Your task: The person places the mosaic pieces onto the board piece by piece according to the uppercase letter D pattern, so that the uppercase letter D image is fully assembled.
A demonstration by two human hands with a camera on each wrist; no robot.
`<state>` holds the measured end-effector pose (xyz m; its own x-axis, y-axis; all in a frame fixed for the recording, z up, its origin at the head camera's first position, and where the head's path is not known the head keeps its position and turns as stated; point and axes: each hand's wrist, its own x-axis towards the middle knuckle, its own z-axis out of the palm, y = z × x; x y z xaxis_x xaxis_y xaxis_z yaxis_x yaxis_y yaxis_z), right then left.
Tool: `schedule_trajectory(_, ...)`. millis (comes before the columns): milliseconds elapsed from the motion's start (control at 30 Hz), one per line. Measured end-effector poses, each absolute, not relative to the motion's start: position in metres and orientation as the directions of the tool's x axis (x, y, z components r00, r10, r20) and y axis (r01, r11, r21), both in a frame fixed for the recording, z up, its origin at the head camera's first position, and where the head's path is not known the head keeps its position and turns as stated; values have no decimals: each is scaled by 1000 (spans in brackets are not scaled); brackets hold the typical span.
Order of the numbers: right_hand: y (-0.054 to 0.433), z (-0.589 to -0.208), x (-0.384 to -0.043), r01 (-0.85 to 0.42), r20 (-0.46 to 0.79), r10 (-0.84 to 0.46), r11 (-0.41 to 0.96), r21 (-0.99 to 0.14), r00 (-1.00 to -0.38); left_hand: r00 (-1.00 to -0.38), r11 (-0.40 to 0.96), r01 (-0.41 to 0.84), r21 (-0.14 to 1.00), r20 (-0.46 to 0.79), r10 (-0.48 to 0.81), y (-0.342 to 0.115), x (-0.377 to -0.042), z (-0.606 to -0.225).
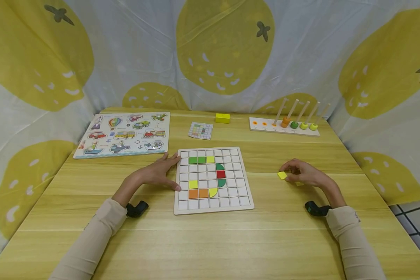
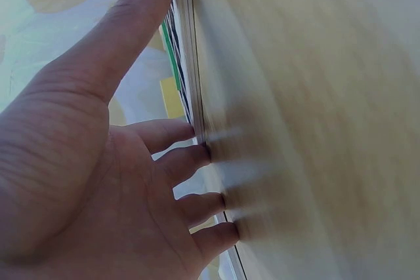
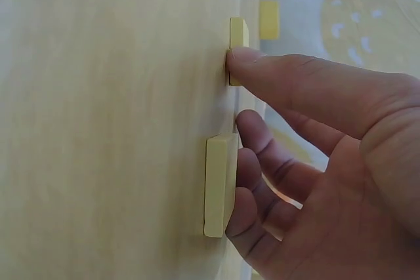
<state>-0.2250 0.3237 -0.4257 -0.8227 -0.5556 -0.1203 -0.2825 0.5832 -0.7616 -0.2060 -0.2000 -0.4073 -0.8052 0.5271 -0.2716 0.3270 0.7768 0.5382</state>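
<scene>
A wooden grid board (image 1: pixel 249 208) lies on the table with several coloured tiles in its cells: green, yellow and orange squares, a red square, and pieces with a rounded side. Along its left edge rests my left hand (image 1: pixel 159 172), thumb and fingers spread and touching the rim; the left wrist view shows the palm and thumb (image 2: pixel 108 44) there. Right of the board, my right hand (image 1: pixel 302 173) pinches a yellow square tile (image 1: pixel 282 175) at the tabletop, its index fingertip hidden in the wrist view. A second yellow tile (image 3: pixel 220 185) lies under that hand, beside the curled fingers.
Behind the board are a small pattern card (image 1: pixel 200 130) and a yellow block (image 1: pixel 223 118). A vehicle picture puzzle (image 1: pixel 126 134) lies at the back left. A peg stand with coloured beads (image 1: pixel 283 127) is at the back right. A fruit-print curtain (image 1: pixel 147 50) surrounds the table.
</scene>
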Motion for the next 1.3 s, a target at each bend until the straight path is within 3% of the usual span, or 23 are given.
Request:
schedule_trajectory(600, 317, -419, -227, -275, -71, -477, 615, -739, -876, -802, 772, 333, 541, -268, 534, -200, -206, -407)
schedule_trajectory(833, 304, -417, -228, -325, -2, -483, 593, -737, -876, -804, 776, 328, 539, -272, 529, -199, -205, -405)
schedule_trajectory(1300, 264, -407, -234, -347, -13, -513, 599, -722, -858, -804, 777, 314, 547, -282, 523, -199, -206, -406)
